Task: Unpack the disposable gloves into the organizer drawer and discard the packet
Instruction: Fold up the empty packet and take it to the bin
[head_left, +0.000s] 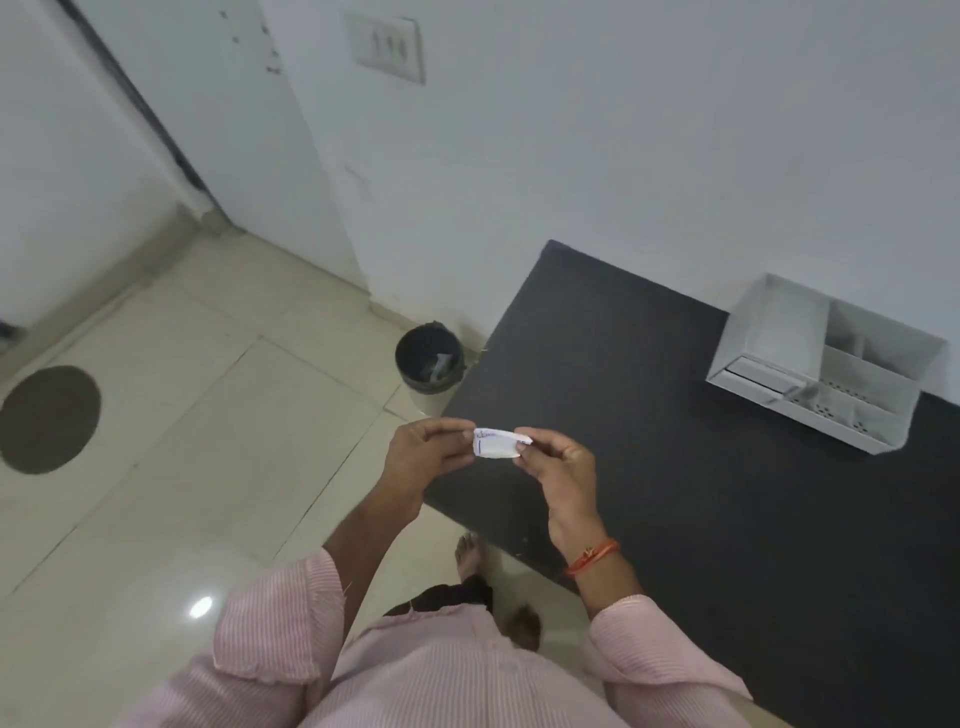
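A small white packet (496, 445) with dark print is pinched between both hands above the left edge of the black table (675, 441). My left hand (423, 457) grips its left end with thumb and fingers. My right hand (558, 465) holds its right end; an orange thread sits on that wrist. The white organizer (826, 364) stands at the table's back right against the wall, with open top compartments and a drawer (758, 376) low on its left side that looks slightly pulled out. I cannot see gloves from here.
A dark round bin (430, 358) with some waste inside stands on the tiled floor by the table's far left corner. A dark round patch (49, 418) marks the floor at left. White walls and a switch plate (388, 47) lie behind.
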